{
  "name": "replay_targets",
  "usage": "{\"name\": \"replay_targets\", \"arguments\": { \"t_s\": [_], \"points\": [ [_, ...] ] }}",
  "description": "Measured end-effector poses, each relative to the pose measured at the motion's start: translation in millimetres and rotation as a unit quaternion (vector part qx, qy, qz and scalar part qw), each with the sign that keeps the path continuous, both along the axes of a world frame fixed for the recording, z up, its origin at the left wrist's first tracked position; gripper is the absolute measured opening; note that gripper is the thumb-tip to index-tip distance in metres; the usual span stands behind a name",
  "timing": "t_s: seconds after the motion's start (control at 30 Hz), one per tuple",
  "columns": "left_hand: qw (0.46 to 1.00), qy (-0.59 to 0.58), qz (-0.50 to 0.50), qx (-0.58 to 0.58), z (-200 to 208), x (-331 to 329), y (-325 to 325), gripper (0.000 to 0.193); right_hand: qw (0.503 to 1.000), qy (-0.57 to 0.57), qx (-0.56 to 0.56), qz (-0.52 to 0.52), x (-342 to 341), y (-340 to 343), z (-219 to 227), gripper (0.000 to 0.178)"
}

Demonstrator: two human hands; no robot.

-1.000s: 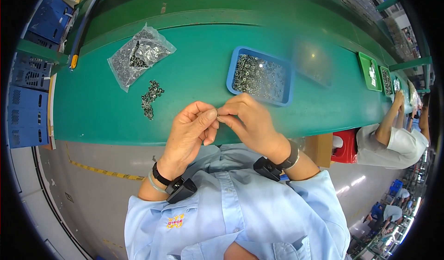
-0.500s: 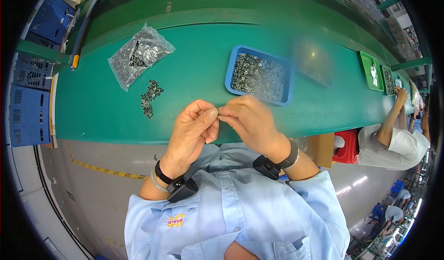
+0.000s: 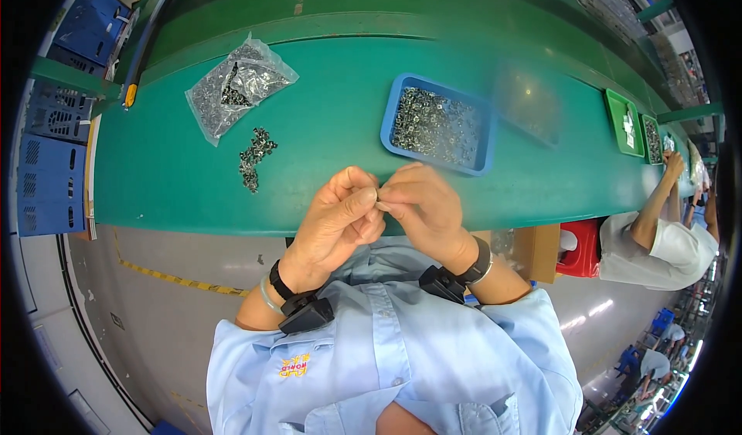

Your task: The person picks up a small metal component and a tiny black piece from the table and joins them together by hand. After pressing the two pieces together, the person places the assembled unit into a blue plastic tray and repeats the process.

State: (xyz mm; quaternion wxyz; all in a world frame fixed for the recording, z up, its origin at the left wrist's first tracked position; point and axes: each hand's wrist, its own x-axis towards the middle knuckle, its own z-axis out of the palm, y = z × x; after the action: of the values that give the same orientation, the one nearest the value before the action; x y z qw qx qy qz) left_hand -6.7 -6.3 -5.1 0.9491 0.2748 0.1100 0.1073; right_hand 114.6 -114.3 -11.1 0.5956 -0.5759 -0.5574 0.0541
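Observation:
My left hand (image 3: 342, 217) and my right hand (image 3: 425, 207) meet fingertip to fingertip above the near edge of the green table (image 3: 325, 133). Both are closed in a pinch. Whatever lies between the fingertips is too small and too covered to name. Beyond my right hand stands a blue tray (image 3: 487, 145) holding many small metal parts (image 3: 425, 122). Left of my hands, a loose pile of small dark metal parts (image 3: 255, 156) lies on the tabletop. Behind that pile rests a clear plastic bag (image 3: 263, 87) full of similar small parts.
Green trays (image 3: 622, 122) stand at the far right, where a person in a white top (image 3: 653, 238) works. Blue plastic crates (image 3: 50, 184) are stacked at the left. A cardboard box (image 3: 537, 251) and a red stool (image 3: 580, 249) sit below the table's right edge.
Both hands have shifted slightly to the right in the picture, still pinched together. The tray, bag and pile keep their places on the table.

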Motion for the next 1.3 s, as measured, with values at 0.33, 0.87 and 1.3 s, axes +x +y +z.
{"name": "replay_targets", "arguments": {
  "t_s": [0.33,0.87,1.3],
  "points": [
    [0.992,0.075,0.016,0.096,13,-1,4,0.014,0.995,-0.092,-0.029,-0.02,8,-2,11,0.018],
    [0.999,0.011,-0.023,-0.042,10,-2,-5,0.019,0.999,0.038,-0.01,0.0,-1,-4,10,0.018],
    [0.998,0.061,-0.02,0.026,14,-3,2,0.015,0.999,-0.001,-0.041,-0.019,-2,1,9,0.02]
  ]
}}
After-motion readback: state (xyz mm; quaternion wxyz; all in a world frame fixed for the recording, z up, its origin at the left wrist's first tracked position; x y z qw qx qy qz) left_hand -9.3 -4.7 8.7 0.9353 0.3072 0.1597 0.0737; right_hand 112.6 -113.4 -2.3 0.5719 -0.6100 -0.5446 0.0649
